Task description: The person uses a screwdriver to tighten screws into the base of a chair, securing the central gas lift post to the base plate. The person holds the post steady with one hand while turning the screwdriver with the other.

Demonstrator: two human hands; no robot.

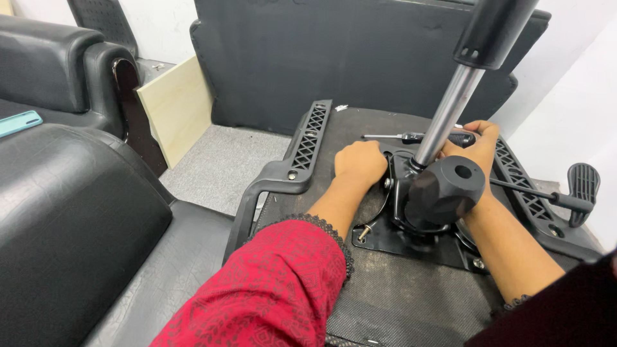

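Black leather sofa (71,212) fills 7–9 o'clock, w/ a teal phone (19,122) lying flat on its seat at 10. Pale wood board (177,115) leans at 11, betw. sofa arm & a big dark padded panel (334,58) at 12. Grey carpet (225,160) below board.

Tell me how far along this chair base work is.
Done: the mechanism plate sits on the upturned seat underside, gas cylinder standing in it. In hand: left hand presses the plate; right hand grips a screwdriver. Left: one bolt still stands proud.
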